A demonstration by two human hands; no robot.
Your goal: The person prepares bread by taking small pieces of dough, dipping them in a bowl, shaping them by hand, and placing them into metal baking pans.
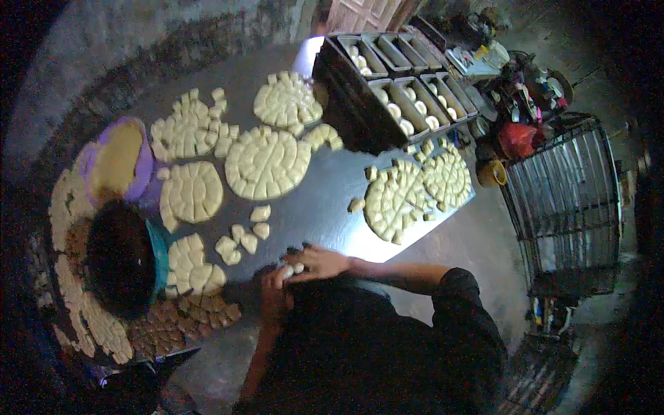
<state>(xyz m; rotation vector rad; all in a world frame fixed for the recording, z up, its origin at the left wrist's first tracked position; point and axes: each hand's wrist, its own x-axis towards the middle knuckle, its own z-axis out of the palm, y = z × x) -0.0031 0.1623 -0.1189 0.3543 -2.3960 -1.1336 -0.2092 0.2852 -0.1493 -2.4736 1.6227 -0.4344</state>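
Note:
My left hand (274, 287) and my right hand (321, 263) meet at the near edge of the dark table (315, 200). A small pale piece of dough (294, 270) is between them, the fingers of both hands closed about it and partly hiding it. Just beyond my left hand lie several loose dough pieces (249, 238). Flattened rounds of dough, scored into many small pieces, cover much of the tabletop, among them a large one (268, 164) in the middle, one (193, 192) to its left and one (394, 202) at the right end.
Dark metal loaf tins (404, 97) stand at the back right, several with dough balls inside. On the left are a purple basin (143, 162) of tan filling, a teal-rimmed dark tub (159, 256) and brown pieces (183, 321). A metal rack (564, 207) stands at the far right.

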